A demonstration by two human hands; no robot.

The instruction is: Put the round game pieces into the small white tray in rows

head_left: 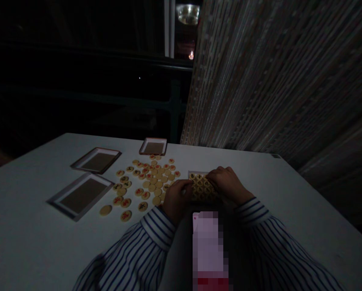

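Both my hands are over a shallow box (195,175) packed with rows of round cream Chinese chess pieces (202,188). My left hand (177,201) rests at the box's near left side, its fingers on or beside the pieces. My right hand (227,184) lies over the box's right side, its fingertips down among the pieces. To the left, a loose heap of similar pieces (152,184) spreads over the white table (32,218), with red or dark characters on some. My hands hide part of the box. Whether either hand grips a piece cannot be seen.
Several shallow brown-lined trays or lids (82,197) lie at the table's far left. A pixelated object (208,246) sits at the near edge between my sleeves. A striped curtain (274,81) hangs at the right, beyond the table's far edge.
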